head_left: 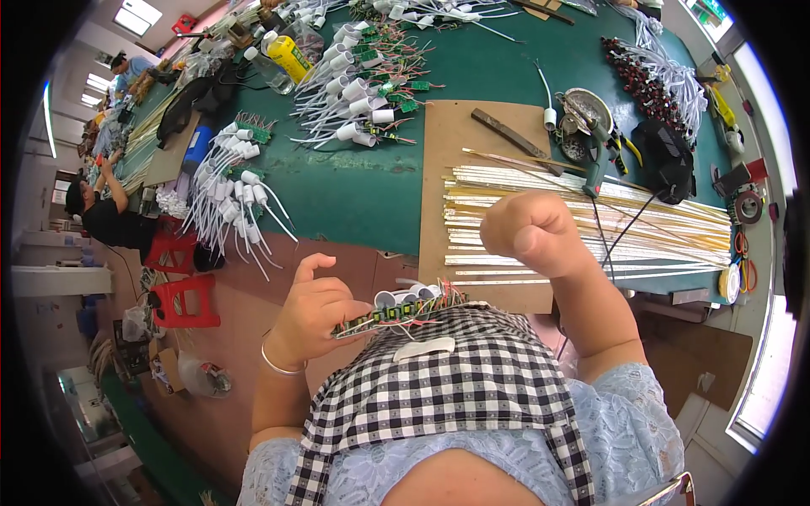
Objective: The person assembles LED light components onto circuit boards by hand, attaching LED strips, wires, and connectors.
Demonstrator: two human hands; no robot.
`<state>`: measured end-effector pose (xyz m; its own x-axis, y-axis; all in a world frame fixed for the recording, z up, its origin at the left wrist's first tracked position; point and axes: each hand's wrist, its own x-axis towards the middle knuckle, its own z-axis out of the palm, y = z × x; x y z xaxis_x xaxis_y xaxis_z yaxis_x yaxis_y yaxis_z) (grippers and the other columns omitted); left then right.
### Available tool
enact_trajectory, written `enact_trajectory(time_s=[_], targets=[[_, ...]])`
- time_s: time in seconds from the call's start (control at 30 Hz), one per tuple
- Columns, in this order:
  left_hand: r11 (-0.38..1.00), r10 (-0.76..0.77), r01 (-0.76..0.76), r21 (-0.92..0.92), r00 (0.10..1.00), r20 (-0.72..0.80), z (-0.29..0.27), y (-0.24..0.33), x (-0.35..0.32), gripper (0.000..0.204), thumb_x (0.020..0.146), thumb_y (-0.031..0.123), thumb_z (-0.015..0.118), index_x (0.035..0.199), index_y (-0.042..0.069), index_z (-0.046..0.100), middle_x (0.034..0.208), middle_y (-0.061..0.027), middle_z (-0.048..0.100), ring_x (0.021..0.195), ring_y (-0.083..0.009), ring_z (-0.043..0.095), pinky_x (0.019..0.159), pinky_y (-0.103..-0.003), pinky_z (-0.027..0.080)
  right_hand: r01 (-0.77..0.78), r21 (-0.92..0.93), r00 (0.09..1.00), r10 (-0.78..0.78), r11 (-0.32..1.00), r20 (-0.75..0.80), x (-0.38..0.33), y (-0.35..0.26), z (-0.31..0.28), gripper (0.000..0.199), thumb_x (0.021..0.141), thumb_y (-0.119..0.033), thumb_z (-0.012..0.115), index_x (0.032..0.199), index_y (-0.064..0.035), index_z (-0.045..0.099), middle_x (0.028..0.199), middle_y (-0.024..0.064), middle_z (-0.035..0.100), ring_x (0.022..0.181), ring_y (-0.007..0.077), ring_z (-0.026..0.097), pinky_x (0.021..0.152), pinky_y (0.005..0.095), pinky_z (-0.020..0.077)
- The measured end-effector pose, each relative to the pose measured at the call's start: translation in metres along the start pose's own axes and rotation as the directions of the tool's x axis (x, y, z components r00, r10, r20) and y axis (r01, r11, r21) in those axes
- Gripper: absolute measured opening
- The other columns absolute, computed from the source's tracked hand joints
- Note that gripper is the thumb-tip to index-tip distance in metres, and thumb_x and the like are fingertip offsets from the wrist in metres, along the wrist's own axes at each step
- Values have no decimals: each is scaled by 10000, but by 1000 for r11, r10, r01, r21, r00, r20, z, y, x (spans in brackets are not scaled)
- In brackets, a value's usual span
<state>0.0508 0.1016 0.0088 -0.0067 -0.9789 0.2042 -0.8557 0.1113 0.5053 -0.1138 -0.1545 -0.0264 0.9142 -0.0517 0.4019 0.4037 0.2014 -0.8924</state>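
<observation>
At the apron's top edge, in front of my body, lies a row of small green circuit boards [405,312] with thin wires. White plastic tubes [409,295] sit along the row's far side. My left hand [314,308] is closed on the left end of this row, its index finger raised and bent. My right hand [530,234] is a fist over a spread of long, thin white and yellowish strips [591,221]. What the fist holds, if anything, is hidden. Under those strips lies a brown board [451,135] on the green table [354,194].
Heaps of white tubes with boards and wires [350,88] cover the table's far left. To the right are a green soldering tool [601,156], a metal bowl [586,105], yellow-handled pliers [629,152] and tape rolls [747,207]. Red stools [186,302] and a seated person [114,211] are at left.
</observation>
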Motion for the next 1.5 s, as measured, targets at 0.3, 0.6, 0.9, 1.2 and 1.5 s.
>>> enact_trajectory(time_s=[0.3,0.6,0.9,1.2,1.5], targets=[[975,82,-79,207,997,-8,-2,10,6,85,657,140,689,725,119,642,594,30,555,647,-123,562,941,-444,296,-360,-557,757,584,748,294,10,34,31,224,886,-232,540,959,-31,609,901,106,607,855,269,576,759,382,448],[983,47,-43,176,999,-15,1,10,-1,111,651,169,712,711,111,640,594,23,570,659,-133,577,955,-464,285,-192,-568,864,412,800,288,6,42,36,120,850,-149,579,892,-40,605,890,97,600,855,288,579,754,386,458],[983,60,-60,173,998,3,-1,9,-1,109,648,153,717,717,113,643,594,21,565,655,-127,575,958,-465,280,169,-653,859,215,738,464,5,47,31,97,800,-149,625,872,-87,605,852,72,580,811,256,565,716,374,439],[876,-319,322,-360,945,69,3,-17,-12,172,667,200,751,689,84,626,606,-1,598,623,-152,572,982,-415,278,138,-476,928,55,868,369,12,11,20,109,860,-147,566,827,-44,551,879,79,567,822,248,548,745,355,441],[691,-477,445,-570,873,104,4,-19,-11,164,694,195,723,683,59,630,551,4,584,586,-128,555,1013,-393,253,89,-557,967,63,825,248,12,39,33,487,756,-396,698,1019,-19,536,971,128,591,914,250,579,778,315,451]])
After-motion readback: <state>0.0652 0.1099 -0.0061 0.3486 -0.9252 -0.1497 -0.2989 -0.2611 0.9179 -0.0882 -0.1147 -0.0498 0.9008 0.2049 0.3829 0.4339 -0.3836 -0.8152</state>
